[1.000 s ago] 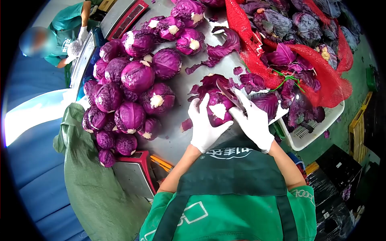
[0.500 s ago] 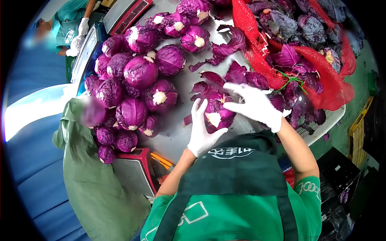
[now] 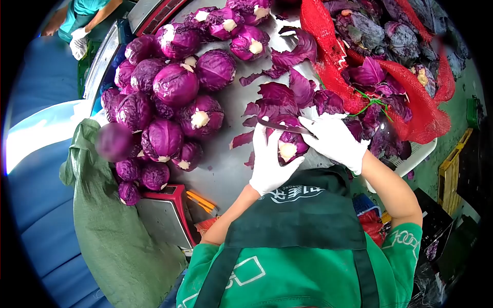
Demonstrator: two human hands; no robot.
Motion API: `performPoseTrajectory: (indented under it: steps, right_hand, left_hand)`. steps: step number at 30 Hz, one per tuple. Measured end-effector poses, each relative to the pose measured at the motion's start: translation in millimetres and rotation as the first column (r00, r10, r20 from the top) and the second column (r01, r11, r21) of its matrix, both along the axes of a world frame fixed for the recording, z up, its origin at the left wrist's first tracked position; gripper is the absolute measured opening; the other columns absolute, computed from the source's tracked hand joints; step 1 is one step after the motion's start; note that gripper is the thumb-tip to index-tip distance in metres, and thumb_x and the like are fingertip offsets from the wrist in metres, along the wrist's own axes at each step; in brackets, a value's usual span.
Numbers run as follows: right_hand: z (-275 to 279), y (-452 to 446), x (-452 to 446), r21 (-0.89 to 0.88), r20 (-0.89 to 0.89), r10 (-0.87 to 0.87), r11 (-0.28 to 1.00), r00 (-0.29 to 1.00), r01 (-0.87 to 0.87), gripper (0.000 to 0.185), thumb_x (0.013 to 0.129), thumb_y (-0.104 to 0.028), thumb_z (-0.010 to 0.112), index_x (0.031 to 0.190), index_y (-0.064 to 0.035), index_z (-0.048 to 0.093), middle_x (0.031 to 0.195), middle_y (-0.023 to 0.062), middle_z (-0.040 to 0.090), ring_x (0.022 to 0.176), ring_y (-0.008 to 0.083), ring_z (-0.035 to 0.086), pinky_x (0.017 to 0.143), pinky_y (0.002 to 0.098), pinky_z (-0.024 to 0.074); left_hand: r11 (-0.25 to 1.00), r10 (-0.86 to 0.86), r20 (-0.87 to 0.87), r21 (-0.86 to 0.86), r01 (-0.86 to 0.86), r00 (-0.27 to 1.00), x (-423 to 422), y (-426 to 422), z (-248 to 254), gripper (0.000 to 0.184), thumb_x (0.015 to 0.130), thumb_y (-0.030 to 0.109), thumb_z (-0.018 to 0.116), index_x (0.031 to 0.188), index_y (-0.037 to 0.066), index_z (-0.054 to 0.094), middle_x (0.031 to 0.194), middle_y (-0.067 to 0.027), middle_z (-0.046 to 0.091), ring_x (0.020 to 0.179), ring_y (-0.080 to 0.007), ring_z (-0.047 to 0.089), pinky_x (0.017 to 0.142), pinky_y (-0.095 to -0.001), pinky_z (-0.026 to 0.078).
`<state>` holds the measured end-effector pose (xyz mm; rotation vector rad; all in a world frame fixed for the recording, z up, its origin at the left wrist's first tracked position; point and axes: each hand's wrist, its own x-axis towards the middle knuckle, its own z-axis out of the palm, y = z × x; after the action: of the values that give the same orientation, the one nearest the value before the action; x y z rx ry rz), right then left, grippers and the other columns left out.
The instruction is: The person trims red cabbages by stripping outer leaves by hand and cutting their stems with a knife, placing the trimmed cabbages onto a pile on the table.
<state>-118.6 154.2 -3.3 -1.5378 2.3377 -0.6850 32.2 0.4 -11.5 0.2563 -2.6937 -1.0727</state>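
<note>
A red cabbage (image 3: pixel 294 137) with a pale cut stem sits between my hands above the metal table. My gloved left hand (image 3: pixel 269 161) is wrapped round its left side, thumb along the front. On its right, my gloved right hand (image 3: pixel 336 142) pinches one end of a dark purple, slightly curved strip (image 3: pixel 285 127); this looks like a cabbage leaf seen edge-on. The strip's other end reaches my left fingertips. Loose purple leaves (image 3: pixel 277 100) lie just beyond the cabbage.
Many red cabbages (image 3: pixel 176 87) are piled on the metal table (image 3: pixel 226 154) at left. A red mesh bag (image 3: pixel 411 123) with darker cabbages is at right, over a white basket (image 3: pixel 423 154). Orange-handled tools (image 3: pixel 202 201) lie by a red-edged scale (image 3: pixel 169 213). A co-worker's gloved hand (image 3: pixel 78 45) shows top left.
My right fingers have closed from a spread pose onto the dark strip. My hands and the cabbage have shifted slightly right in view. The co-worker has moved partly out of view.
</note>
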Motion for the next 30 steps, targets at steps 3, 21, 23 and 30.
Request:
performPoseTrajectory:
  steps: [3,21,23,30]
  right_hand:
    - [-5,0,2,0.140,-0.052,0.011,0.990,0.999,-0.003,0.029,0.092,-0.023,0.053,0.110,-0.0016,0.058,0.079,0.0123,0.065,0.067,0.0292,0.065,0.061,0.0403,0.0500]
    - [-19,-10,26,-0.139,0.484,-0.213,0.939,0.849,0.315,0.041,0.092,-0.038,0.062,0.113,-0.0029,0.059,0.079,0.0149,0.066,0.068,0.0318,0.064,0.061,0.0398,0.0493]
    - [-12,-10,25,-0.064,0.337,-0.204,0.969,0.919,0.238,0.026,0.092,-0.026,0.058,0.103,-0.0019,0.059,0.075,0.0150,0.063,0.066,0.0327,0.063,0.059,0.0411,0.0492]
    - [-40,12,-19,-0.173,0.055,-0.334,0.925,0.941,0.338,0.028,0.093,-0.024,0.059,0.112,-0.0044,0.061,0.085,0.0137,0.062,0.078,0.0308,0.065,0.067,0.0381,0.0530]
  left_hand:
    - [0.998,-0.015,-0.004,-0.056,0.015,1.000,-4,6,3,0.098,0.063,0.023,0.088,0.143,0.009,0.034,0.151,-0.0267,0.021,0.139,-0.0462,0.026,0.112,-0.0548,0.027]
    - [0.940,0.113,0.027,0.320,-0.116,0.993,18,-11,-10,0.109,0.066,0.022,0.088,0.149,-0.002,0.022,0.151,-0.0245,0.025,0.143,-0.0376,0.026,0.117,-0.0443,0.025]
    - [0.983,0.051,0.016,0.178,-0.053,0.999,17,-12,-6,0.107,0.066,0.024,0.088,0.148,-0.002,0.024,0.151,-0.0243,0.026,0.142,-0.0384,0.028,0.116,-0.0440,0.026]
    - [0.956,0.099,0.025,0.274,-0.102,0.995,22,-17,-10,0.105,0.066,0.023,0.088,0.145,-0.002,0.025,0.149,-0.0238,0.025,0.140,-0.0379,0.030,0.115,-0.0445,0.028]
